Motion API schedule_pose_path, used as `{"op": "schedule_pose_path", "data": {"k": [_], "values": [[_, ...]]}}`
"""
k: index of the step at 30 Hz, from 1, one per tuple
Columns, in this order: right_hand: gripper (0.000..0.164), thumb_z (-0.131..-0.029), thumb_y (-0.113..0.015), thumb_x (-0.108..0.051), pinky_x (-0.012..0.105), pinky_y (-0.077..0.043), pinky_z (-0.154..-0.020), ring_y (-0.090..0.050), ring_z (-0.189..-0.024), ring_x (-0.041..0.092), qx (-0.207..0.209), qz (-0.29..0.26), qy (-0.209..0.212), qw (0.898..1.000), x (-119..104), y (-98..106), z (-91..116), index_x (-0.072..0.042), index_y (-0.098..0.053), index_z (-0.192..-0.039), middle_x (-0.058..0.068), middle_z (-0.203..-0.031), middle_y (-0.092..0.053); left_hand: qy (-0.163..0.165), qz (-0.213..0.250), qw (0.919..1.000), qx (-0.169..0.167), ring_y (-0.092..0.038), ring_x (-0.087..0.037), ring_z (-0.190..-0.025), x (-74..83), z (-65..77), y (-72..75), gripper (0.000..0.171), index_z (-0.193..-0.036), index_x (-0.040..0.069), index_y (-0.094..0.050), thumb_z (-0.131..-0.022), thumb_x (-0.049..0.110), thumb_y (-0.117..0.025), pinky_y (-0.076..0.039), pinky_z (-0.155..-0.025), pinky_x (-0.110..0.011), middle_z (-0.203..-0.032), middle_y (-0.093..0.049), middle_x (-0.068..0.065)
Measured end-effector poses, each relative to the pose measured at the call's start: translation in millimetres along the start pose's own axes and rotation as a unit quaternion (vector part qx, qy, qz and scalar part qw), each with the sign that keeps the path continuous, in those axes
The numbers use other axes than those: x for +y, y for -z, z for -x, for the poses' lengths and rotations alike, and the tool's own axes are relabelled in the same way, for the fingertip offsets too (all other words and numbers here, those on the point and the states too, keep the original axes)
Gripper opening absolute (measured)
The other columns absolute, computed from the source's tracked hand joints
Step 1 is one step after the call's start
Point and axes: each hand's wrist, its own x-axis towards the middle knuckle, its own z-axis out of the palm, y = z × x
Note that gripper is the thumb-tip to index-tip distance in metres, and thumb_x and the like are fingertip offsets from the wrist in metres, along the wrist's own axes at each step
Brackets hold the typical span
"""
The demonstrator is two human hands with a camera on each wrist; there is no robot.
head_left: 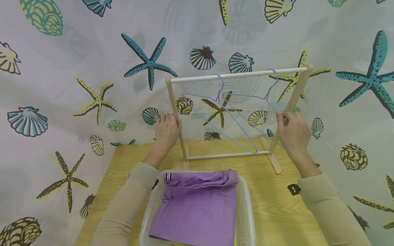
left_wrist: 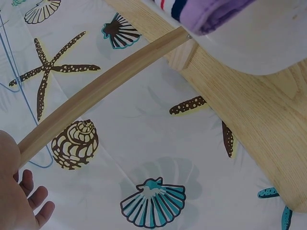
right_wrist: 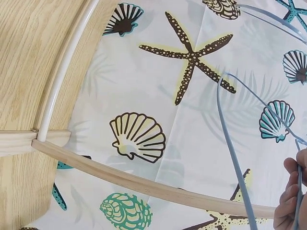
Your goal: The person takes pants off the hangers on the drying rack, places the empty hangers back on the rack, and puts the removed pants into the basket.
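Note:
A wooden garment rack (head_left: pixel 238 76) with a white top rail stands on the table. My left hand (head_left: pixel 167 129) grips its left post (left_wrist: pixel 103 88) partway up, and the left wrist view shows only part of that hand at the lower left edge. From the rail hang two thin blue hangers, both bare. My right hand (head_left: pixel 293 131) holds the right-hand hanger (head_left: pixel 271 92) by its sloping right arm, close to the right post (right_wrist: pixel 144 184). To its left, the other hanger (head_left: pixel 237 123) hangs at a slant, with no hand on it.
In front of the rack, a white plastic basket (head_left: pixel 248 205) holds folded purple cloth (head_left: pixel 200 208) with a striped tag. The wood-grain table (head_left: pixel 277 205) extends to both sides. A white curtain (head_left: pixel 184 20) printed with shells and starfish surrounds it at the back and sides.

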Motion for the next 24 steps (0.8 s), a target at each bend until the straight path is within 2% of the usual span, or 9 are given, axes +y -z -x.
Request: {"op": "schedule_pose_path", "data": {"k": [7, 13, 18, 21, 24], "values": [[0.047, -0.097, -0.054, -0.044, 0.038, -0.033, -0.048, -0.054, -0.061, 0.033, -0.016, -0.004, -0.011, 1.0, 1.0, 0.9, 0.6, 0.0, -0.07, -0.089, 0.016, -0.075, -0.06, 0.002, 0.005, 1.0, 0.0, -0.053, -0.03, -0.087, -0.6, -0.9, 1.5, 0.036, -0.094, 0.003, -0.053, -0.1, 0.038, -0.048, -0.043, -0.069, -0.039, -0.087, -0.057, -0.012], [0.055, -0.095, -0.052, -0.052, 0.043, -0.039, -0.051, -0.06, -0.075, 0.039, -0.06, -0.006, -0.023, 0.998, 2.5, 6.2, 4.4, -0.001, -0.067, -0.109, 0.019, -0.094, -0.065, 0.005, 0.024, 0.9995, -0.019, -0.054, -0.032, -0.095, -2.4, 1.1, 4.9, 0.042, -0.095, 0.005, -0.053, -0.1, 0.047, -0.046, -0.046, -0.077, -0.043, -0.092, -0.058, -0.013], [0.063, -0.094, -0.05, -0.056, 0.05, -0.042, -0.062, -0.059, -0.088, 0.043, -0.087, -0.004, -0.029, 0.996, 4.3, 10.0, 9.1, -0.002, -0.058, -0.127, 0.023, -0.114, -0.06, 0.005, 0.043, 0.9986, -0.03, -0.053, -0.033, -0.098, -2.9, 12.1, 10.3, 0.053, -0.092, 0.006, -0.049, -0.097, 0.059, -0.042, -0.044, -0.083, -0.044, -0.093, -0.056, -0.013], [0.065, -0.094, -0.052, -0.055, 0.055, -0.043, -0.067, -0.055, -0.098, 0.045, -0.1, -0.009, -0.026, 0.995, 4.8, 13.6, 12.2, -0.004, -0.051, -0.135, 0.025, -0.126, -0.054, 0.001, 0.054, 0.9981, -0.029, -0.052, -0.034, -0.095, -0.7, 21.4, 16.3, 0.056, -0.09, 0.006, -0.048, -0.095, 0.061, -0.043, -0.041, -0.081, -0.043, -0.09, -0.054, -0.013], [0.07, -0.092, -0.056, -0.054, 0.062, -0.043, -0.08, -0.049, -0.114, 0.048, -0.113, -0.015, -0.007, 0.994, 5.7, 17.9, 15.4, -0.005, -0.046, -0.14, 0.025, -0.137, -0.046, -0.003, 0.064, 0.9972, -0.039, -0.051, -0.034, -0.096, 2.7, 30.2, 23.1, 0.062, -0.1, 0.003, -0.052, -0.094, 0.064, -0.041, -0.041, -0.082, -0.043, -0.095, -0.054, -0.014]]}}
